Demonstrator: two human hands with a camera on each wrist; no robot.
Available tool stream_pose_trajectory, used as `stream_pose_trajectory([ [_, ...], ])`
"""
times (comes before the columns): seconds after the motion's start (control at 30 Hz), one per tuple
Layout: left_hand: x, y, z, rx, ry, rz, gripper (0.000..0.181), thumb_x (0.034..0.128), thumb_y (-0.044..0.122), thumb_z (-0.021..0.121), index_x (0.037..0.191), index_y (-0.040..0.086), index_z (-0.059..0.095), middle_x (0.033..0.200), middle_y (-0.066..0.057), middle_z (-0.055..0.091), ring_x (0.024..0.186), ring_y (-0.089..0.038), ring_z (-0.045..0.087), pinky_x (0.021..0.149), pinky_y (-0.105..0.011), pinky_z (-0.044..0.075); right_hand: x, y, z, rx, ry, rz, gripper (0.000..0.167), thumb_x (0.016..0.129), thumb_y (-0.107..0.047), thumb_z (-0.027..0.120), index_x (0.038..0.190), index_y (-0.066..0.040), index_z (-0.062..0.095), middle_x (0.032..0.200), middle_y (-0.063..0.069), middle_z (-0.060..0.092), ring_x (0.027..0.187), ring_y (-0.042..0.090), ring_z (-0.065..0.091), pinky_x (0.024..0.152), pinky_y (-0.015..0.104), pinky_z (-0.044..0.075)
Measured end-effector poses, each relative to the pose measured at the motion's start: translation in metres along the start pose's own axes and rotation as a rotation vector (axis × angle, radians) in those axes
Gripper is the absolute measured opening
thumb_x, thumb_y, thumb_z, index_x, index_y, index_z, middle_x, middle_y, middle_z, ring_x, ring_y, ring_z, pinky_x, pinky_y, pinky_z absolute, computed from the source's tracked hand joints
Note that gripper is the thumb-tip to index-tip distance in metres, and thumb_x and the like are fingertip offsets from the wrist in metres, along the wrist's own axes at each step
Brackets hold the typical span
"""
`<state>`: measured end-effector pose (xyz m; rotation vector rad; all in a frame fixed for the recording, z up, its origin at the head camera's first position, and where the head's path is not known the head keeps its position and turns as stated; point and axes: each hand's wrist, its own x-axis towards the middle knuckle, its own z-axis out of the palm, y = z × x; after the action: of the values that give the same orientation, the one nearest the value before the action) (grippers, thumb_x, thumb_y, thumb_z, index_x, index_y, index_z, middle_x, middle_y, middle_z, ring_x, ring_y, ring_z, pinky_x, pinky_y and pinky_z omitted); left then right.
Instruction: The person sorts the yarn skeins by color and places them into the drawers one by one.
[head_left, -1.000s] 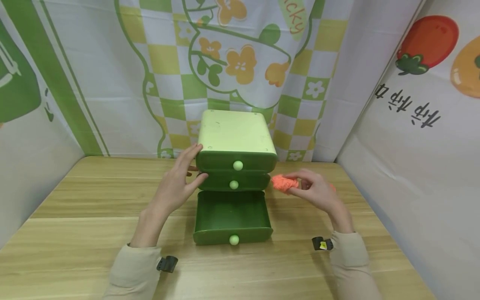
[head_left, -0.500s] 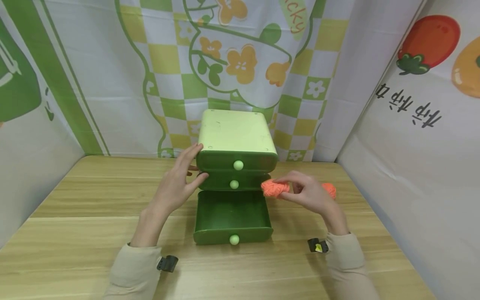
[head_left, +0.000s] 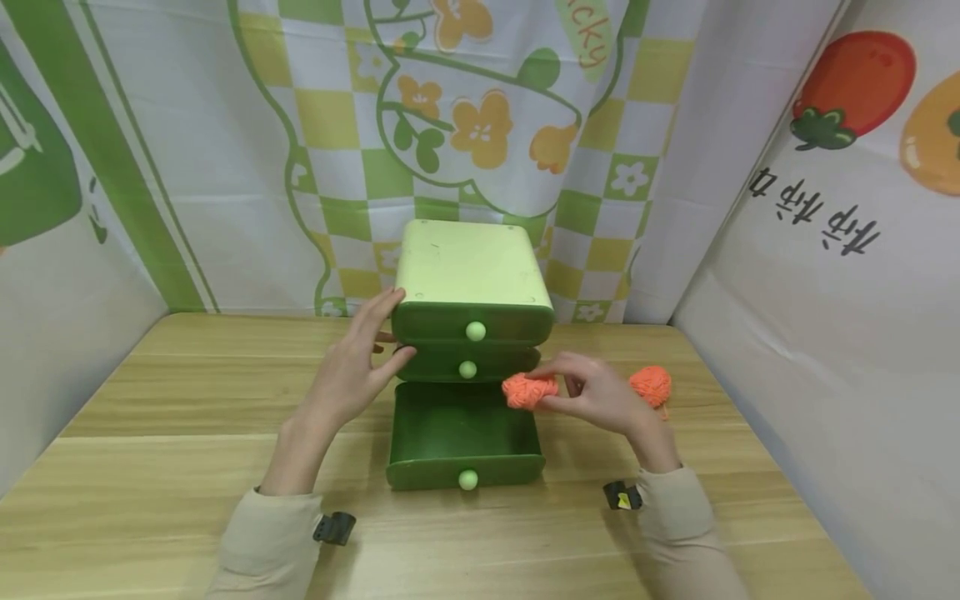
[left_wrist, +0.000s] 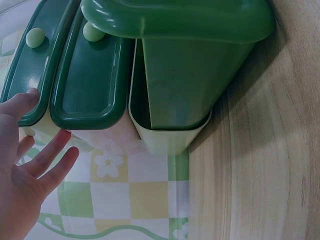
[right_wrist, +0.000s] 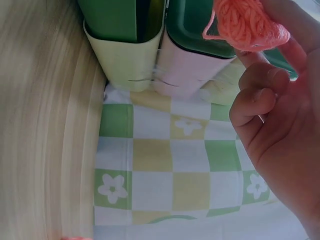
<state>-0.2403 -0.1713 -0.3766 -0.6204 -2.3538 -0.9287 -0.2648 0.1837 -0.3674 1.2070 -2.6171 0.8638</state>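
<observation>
A small drawer cabinet (head_left: 471, 262) with a pale green top and dark green drawer fronts stands on the table. Its bottom drawer (head_left: 465, 471) is pulled out, and I see nothing inside; the two upper drawers are closed. Against the cabinet's left side rests my left hand (head_left: 348, 367), fingers fairly straight and thumb by the drawer fronts. My right hand (head_left: 603, 396) pinches a ball of orange yarn (head_left: 528, 391) between thumb and fingers, above the right edge of the pulled-out drawer. In the right wrist view a loose strand hangs from the yarn ball (right_wrist: 245, 25).
A second orange yarn ball (head_left: 651, 385) lies on the wooden table (head_left: 187, 467), right of and behind my right hand. A patterned curtain (head_left: 330, 133) hangs behind the cabinet, and a printed white sheet (head_left: 847, 333) borders the table on the right.
My right hand has moved left and slightly nearer with the yarn ball, from beside the cabinet to over the drawer's edge. The second ball came into fuller view. My left hand stayed put.
</observation>
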Motion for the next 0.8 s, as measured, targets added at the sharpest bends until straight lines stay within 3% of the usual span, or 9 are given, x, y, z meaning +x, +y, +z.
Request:
stream_pose_trajectory([
  [0.17,0.000,0.000,0.000,0.006,0.001,-0.004,0.079,0.0941,0.019,0.070,0.158,0.026,0.024,0.161,-0.008,0.028,0.102,-0.032,0.070,0.073,-0.045,0.061,0.001,0.000,0.002,0.030,-0.035,-0.001,0.033,0.084,-0.026,0.080,0.116,-0.022,0.073,0.077,-0.004,0.056,0.062,0.004,0.043,0.055,0.020,0.040],
  [0.37,0.000,-0.001,0.000,0.003,0.001,-0.008,0.079,0.0941,0.020,0.070,0.158,0.026,0.024,0.162,-0.008,0.028,0.102,-0.032,0.070,0.072,-0.045,0.061,0.004,-0.001,0.008,0.039,-0.083,0.008,0.032,0.085,-0.027,0.080,0.115,-0.022,0.073,0.093,-0.008,0.063,0.063,0.005,0.046,0.056,0.020,0.042],
  [0.8,-0.001,-0.001,0.000,0.017,-0.003,0.004,0.079,0.0943,0.020,0.070,0.158,0.028,0.023,0.160,-0.008,0.030,0.102,-0.029,0.070,0.075,-0.045,0.061,0.008,0.000,0.023,0.012,-0.189,0.074,0.032,0.086,-0.031,0.078,0.117,-0.023,0.072,0.096,-0.008,0.063,0.065,0.004,0.047,0.056,0.019,0.042],
])
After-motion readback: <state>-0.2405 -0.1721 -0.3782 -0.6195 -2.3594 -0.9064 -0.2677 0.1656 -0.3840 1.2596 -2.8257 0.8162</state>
